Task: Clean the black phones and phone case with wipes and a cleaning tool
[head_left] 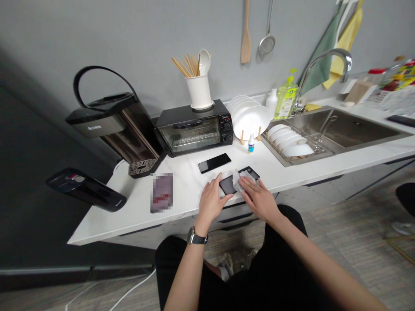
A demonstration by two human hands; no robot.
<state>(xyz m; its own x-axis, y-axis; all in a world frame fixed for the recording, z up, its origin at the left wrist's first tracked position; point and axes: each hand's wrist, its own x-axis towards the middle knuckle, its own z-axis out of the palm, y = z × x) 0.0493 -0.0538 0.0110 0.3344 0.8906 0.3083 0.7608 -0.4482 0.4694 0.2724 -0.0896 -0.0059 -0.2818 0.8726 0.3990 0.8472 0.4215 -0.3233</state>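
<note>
A black phone (228, 185) lies at the counter's front edge with its back and camera end showing. My left hand (212, 196) holds its left end, thumb at the near side and fingers at the far side. Under the fingers of my right hand (259, 199), a crumpled white tissue (238, 178) is pressed against the phone's back. Just beyond them a dark flat phone (214, 163) rests with its glossy face up. A small white bottle with a blue label (251, 144) stands upright behind the right hand.
A toaster oven (194, 134) carries a utensil holder (199, 91). Left of it are a water dispenser (126, 134), a dark tumbler (87, 190) and a blurred purple item (162, 193). Racked plates (251, 121) and a sink (350, 125) with bowls (292, 140) lie to the right.
</note>
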